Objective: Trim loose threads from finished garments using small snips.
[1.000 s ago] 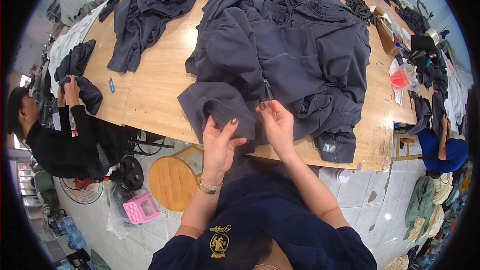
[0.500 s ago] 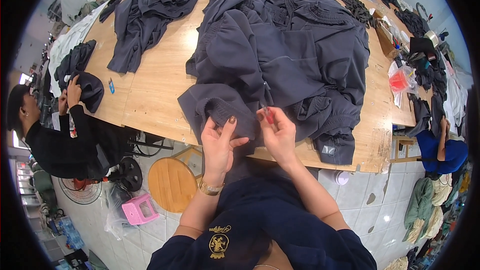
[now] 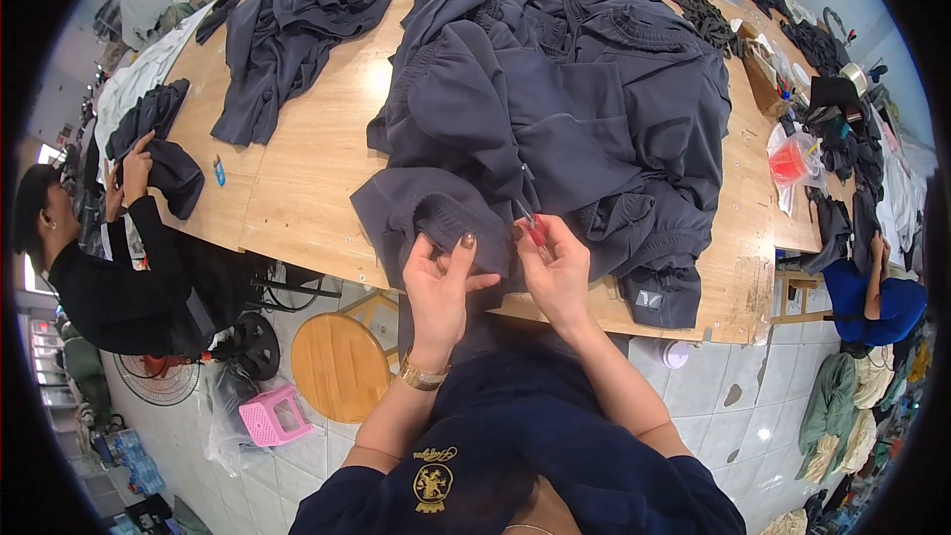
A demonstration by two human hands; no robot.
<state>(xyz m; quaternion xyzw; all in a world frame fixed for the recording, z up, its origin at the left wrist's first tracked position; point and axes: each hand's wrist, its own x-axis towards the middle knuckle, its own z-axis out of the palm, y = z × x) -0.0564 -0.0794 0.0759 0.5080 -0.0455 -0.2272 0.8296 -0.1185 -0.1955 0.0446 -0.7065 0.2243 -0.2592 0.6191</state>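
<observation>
In my left hand (image 3: 437,299) the gathered, elastic-looking edge of a dark grey garment (image 3: 401,200) is gripped, with the thumb on top of the cloth. My right hand (image 3: 557,275) is closed around a small red-handled tool (image 3: 536,230) with a thin metal tip, which looks like thread snips. That tip points away from me, just right of the gripped edge. Most of the tool's handle is hidden by my fingers. Beyond both hands lies a heap of dark grey garments (image 3: 584,89) with gathered waistbands. A small pale label (image 3: 648,300) shows on its near right corner.
A wooden table (image 3: 282,193) carries another dark garment (image 3: 272,50) and a small blue object (image 3: 220,170). A co-worker in black (image 3: 149,267) handles dark cloth at the left; another in blue (image 3: 877,302) sits right. A round wooden stool (image 3: 342,367) and pink stool (image 3: 275,416) stand below.
My left hand has shifted slightly right, and my right hand's fingers have moved a little on the red-handled tool. The co-worker at the left has raised a hand slightly.
</observation>
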